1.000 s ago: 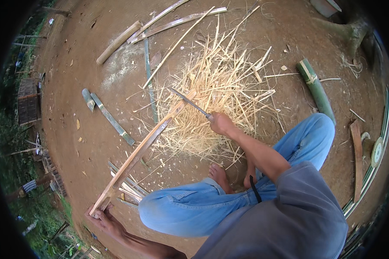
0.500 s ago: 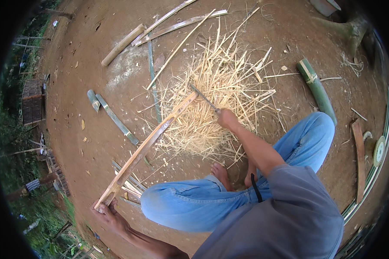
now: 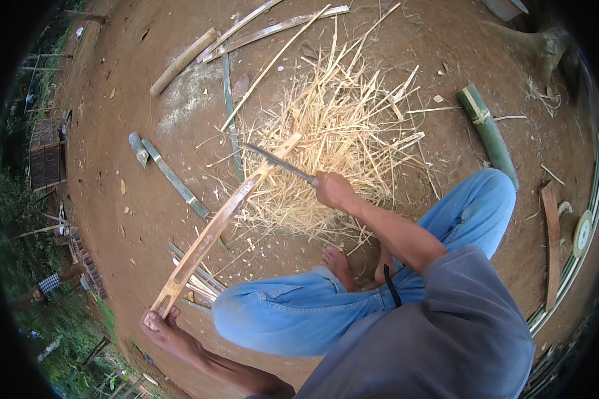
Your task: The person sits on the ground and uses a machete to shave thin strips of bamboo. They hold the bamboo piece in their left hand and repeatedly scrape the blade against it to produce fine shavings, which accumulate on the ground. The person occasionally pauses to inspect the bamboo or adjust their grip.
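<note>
A long split bamboo strip slants from the lower left up to the heap of pale shavings. My left hand is closed around its near end. In my right hand is the handle of a knife with a long, narrow dark blade. The blade crosses the strip a little short of its far end, pointing up and left; whether it touches the wood I cannot tell. The strip's far tip looks pale and freshly cut, and its hollow inner face shows brown.
A green bamboo piece lies to the right of the heap. Farther off are a bamboo pole and split lengths. Another green strip rests at the left. At the right lie a brown slat and a round pale disc.
My right hand has come slightly left and nearer, and the blade has swung from beyond the strip's tip to lie across it. The strip has turned, showing more of its inner face.
</note>
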`<state>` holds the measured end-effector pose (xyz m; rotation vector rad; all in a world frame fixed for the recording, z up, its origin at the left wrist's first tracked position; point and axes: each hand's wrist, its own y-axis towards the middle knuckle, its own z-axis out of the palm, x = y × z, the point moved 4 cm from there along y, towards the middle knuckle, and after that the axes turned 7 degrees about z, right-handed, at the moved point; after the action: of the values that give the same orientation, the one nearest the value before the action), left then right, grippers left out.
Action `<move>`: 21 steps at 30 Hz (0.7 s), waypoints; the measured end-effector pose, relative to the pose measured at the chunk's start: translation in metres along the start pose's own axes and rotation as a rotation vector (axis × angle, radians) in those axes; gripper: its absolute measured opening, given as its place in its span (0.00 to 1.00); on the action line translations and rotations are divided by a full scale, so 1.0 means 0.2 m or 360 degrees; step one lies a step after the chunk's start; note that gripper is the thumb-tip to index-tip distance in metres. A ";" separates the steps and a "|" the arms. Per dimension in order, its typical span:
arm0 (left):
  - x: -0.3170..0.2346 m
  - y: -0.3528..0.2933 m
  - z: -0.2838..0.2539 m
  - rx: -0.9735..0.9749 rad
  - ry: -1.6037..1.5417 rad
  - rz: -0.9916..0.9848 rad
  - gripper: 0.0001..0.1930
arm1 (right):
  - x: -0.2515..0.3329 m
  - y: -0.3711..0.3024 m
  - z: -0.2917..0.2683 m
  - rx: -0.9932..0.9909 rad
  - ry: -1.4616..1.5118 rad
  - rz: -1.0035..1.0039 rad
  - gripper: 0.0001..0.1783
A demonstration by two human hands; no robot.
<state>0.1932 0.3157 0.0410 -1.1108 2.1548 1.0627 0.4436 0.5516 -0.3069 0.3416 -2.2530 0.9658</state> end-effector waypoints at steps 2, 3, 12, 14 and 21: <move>0.02 0.03 0.02 0.0047 -0.0043 -0.0025 0.15 | 0.00 0.03 0.03 0.0068 -0.0023 -0.0031 0.11; 0.03 0.04 0.03 0.0070 -0.0065 -0.0037 0.16 | -0.10 0.10 0.03 0.0040 0.0018 0.0114 0.11; 0.00 0.19 0.01 0.0119 -0.0082 0.0069 0.15 | -0.24 0.27 0.01 0.0110 -0.0004 0.0313 0.17; -0.03 0.19 0.10 0.0069 -0.0175 0.0087 0.14 | -0.25 0.35 -0.08 0.0089 0.0060 0.0439 0.15; 0.10 0.36 0.08 -0.0166 -0.0532 0.0141 0.09 | 0.27 0.00 -0.04 0.0126 -0.0061 -0.0235 0.13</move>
<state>0.1226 0.3456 0.0485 -0.8185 1.9150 1.3116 0.4073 0.5570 -0.2678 0.5579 -2.1928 0.9794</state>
